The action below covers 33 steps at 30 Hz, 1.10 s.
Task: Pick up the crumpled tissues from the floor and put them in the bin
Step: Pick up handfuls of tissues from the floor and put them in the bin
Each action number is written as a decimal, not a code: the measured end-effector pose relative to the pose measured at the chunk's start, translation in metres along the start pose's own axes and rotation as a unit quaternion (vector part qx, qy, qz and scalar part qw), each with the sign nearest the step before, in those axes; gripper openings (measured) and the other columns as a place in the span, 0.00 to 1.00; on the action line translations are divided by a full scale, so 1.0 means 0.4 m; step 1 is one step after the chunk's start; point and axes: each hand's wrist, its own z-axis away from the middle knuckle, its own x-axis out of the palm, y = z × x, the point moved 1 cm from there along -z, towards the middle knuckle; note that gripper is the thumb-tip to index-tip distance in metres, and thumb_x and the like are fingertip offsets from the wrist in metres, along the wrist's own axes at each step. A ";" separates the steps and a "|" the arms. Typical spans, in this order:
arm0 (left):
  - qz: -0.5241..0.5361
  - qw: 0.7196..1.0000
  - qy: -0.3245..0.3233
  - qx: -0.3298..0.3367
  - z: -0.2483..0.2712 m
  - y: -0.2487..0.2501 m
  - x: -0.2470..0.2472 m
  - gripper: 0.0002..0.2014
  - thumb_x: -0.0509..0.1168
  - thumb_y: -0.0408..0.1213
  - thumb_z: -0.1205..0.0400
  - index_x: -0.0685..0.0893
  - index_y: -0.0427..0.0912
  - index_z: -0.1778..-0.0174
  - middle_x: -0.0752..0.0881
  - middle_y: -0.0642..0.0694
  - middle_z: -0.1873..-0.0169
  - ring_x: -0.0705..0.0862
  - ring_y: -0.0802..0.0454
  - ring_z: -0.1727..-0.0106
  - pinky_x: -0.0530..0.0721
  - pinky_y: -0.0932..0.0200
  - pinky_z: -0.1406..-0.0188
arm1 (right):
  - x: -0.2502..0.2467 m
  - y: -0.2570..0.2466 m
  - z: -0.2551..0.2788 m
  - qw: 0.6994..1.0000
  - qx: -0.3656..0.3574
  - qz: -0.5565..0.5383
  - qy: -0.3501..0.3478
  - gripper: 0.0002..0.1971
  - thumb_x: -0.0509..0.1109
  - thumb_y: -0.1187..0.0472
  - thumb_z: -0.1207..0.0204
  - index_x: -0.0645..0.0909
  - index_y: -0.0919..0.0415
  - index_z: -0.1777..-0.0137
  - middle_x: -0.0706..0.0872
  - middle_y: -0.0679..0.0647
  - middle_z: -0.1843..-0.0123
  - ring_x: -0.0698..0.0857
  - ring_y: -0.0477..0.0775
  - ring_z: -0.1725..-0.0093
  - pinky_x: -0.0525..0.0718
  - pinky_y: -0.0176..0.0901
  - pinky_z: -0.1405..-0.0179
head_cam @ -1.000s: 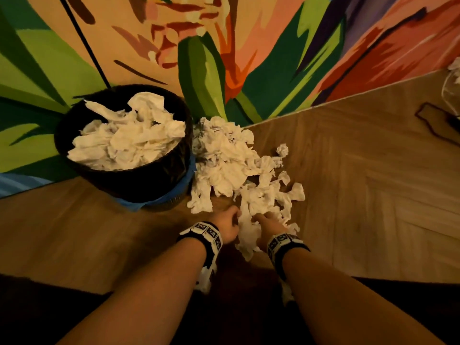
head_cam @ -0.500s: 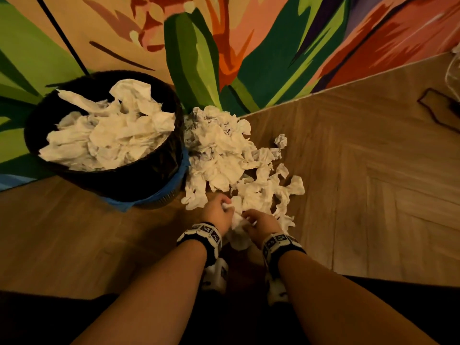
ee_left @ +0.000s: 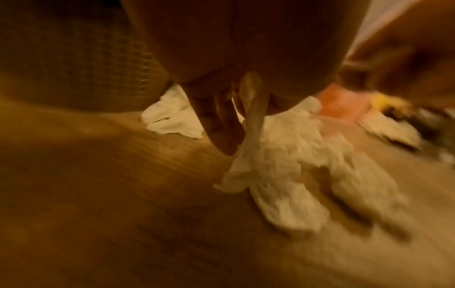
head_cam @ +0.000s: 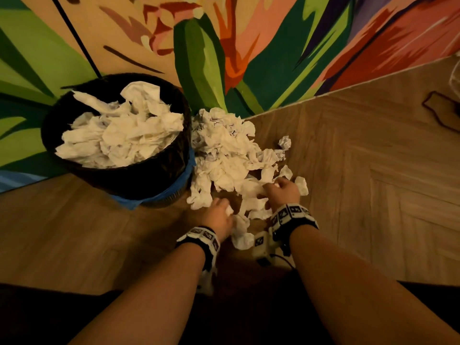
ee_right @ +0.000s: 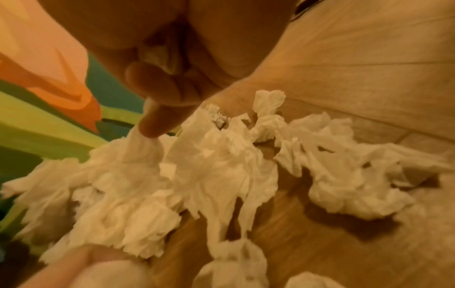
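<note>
Left hand curled around tissue clump at near edge of pile. Right hand pinching tissues farther in. Tissue pile on wood floor, touching black bin, bin heaped with tissues.

Wood herringbone floor. Black bin sits far left by the painted wall, and a heap of crumpled tissues lies touching its right side, spilling nearer. One stray ball sits right of the heap.
</note>
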 end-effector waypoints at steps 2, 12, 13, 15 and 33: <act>-0.056 0.993 -0.082 0.069 0.013 0.017 0.029 0.16 0.56 0.33 0.15 0.74 0.44 0.30 0.71 0.43 0.32 0.79 0.40 0.39 0.79 0.49 0.39 | -0.028 0.005 -0.007 0.999 0.004 -0.015 0.030 0.11 0.66 0.64 0.22 0.75 0.50 0.43 0.92 0.55 0.62 0.86 0.49 0.76 0.84 0.42 0.76; -0.162 0.960 -0.221 0.059 0.043 -0.054 0.102 0.26 0.60 0.37 0.16 0.70 0.61 0.22 0.58 0.45 0.19 0.68 0.37 0.24 0.73 0.45 0.28 | -0.140 0.217 0.045 0.967 0.204 0.128 0.088 0.31 0.68 0.45 0.22 0.65 0.62 0.26 0.79 0.68 0.32 0.81 0.71 0.38 0.74 0.53 0.52; -0.144 0.962 -0.225 0.049 0.041 -0.056 0.100 0.24 0.60 0.39 0.16 0.69 0.62 0.23 0.60 0.47 0.20 0.70 0.39 0.26 0.74 0.47 0.29 | -0.127 0.223 0.043 0.966 0.201 0.154 0.045 0.36 0.69 0.39 0.25 0.65 0.61 0.25 0.79 0.66 0.32 0.81 0.70 0.38 0.76 0.53 0.52; -0.134 0.961 -0.236 0.051 0.035 -0.056 0.098 0.25 0.60 0.39 0.16 0.68 0.67 0.25 0.60 0.49 0.22 0.71 0.40 0.28 0.74 0.46 0.30 | -0.100 0.227 0.036 0.959 0.169 0.225 -0.027 0.39 0.72 0.36 0.29 0.68 0.60 0.25 0.80 0.63 0.32 0.82 0.67 0.38 0.80 0.51 0.54; -0.188 0.954 -0.233 0.023 0.037 -0.064 0.083 0.18 0.62 0.42 0.15 0.78 0.48 0.28 0.73 0.42 0.31 0.77 0.41 0.33 0.76 0.51 0.36 | -0.065 0.216 0.010 0.967 0.062 0.245 -0.015 0.20 0.60 0.55 0.16 0.74 0.61 0.27 0.81 0.63 0.32 0.79 0.66 0.33 0.76 0.51 0.37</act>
